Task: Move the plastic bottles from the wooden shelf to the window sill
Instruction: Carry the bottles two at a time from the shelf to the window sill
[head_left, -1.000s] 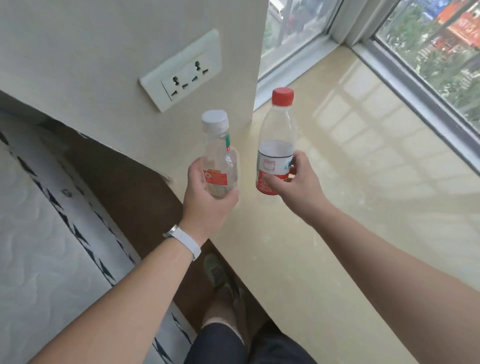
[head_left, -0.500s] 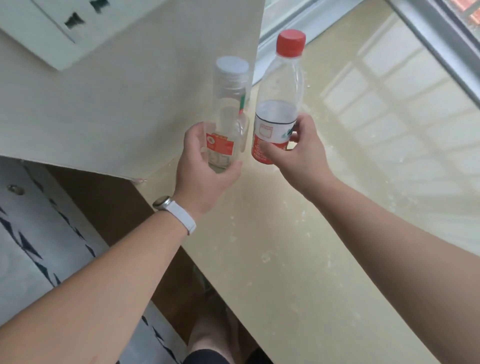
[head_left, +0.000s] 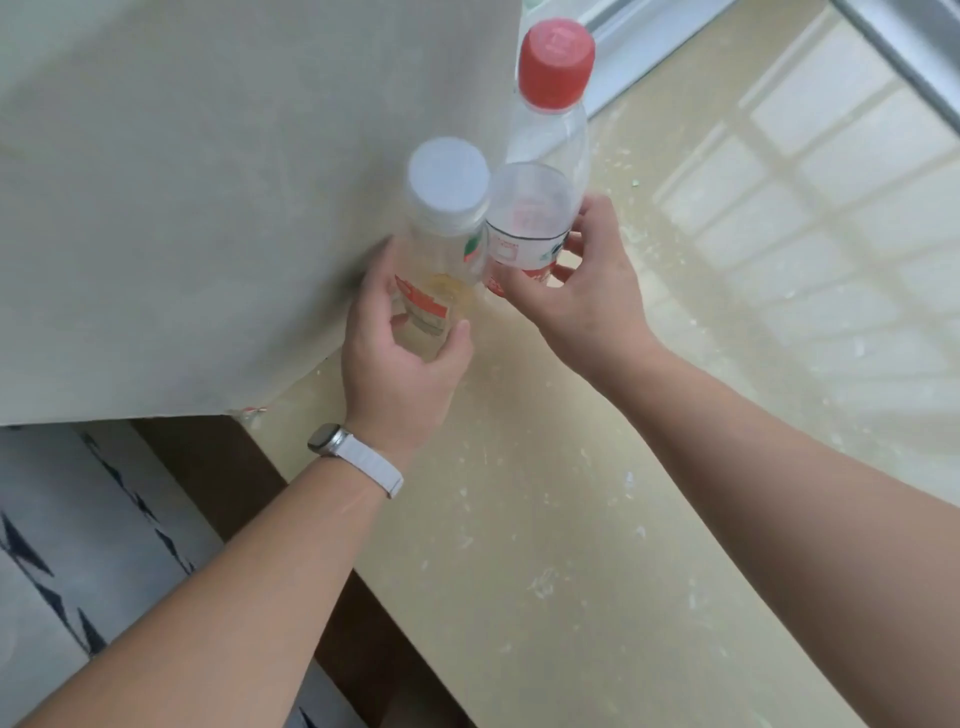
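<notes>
I am holding the clear white-capped plastic bottle (head_left: 441, 249) in my left hand (head_left: 405, 364) and the clear red-capped plastic bottle (head_left: 540, 171) in my right hand (head_left: 582, 296), both clamped, upright and touching, over the glossy beige window sill (head_left: 597, 519).

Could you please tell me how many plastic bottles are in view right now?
2. The white-capped bottle is in the left hand; the red-capped bottle is in the right hand.

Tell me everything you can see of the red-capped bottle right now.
The red-capped bottle is clear plastic with a ribbed red screw cap and a white-and-red label low on its body. It looks nearly empty. It is upright, held at the label by the right hand, over the sill, beside the white-capped bottle; contact between them is unclear.
</notes>
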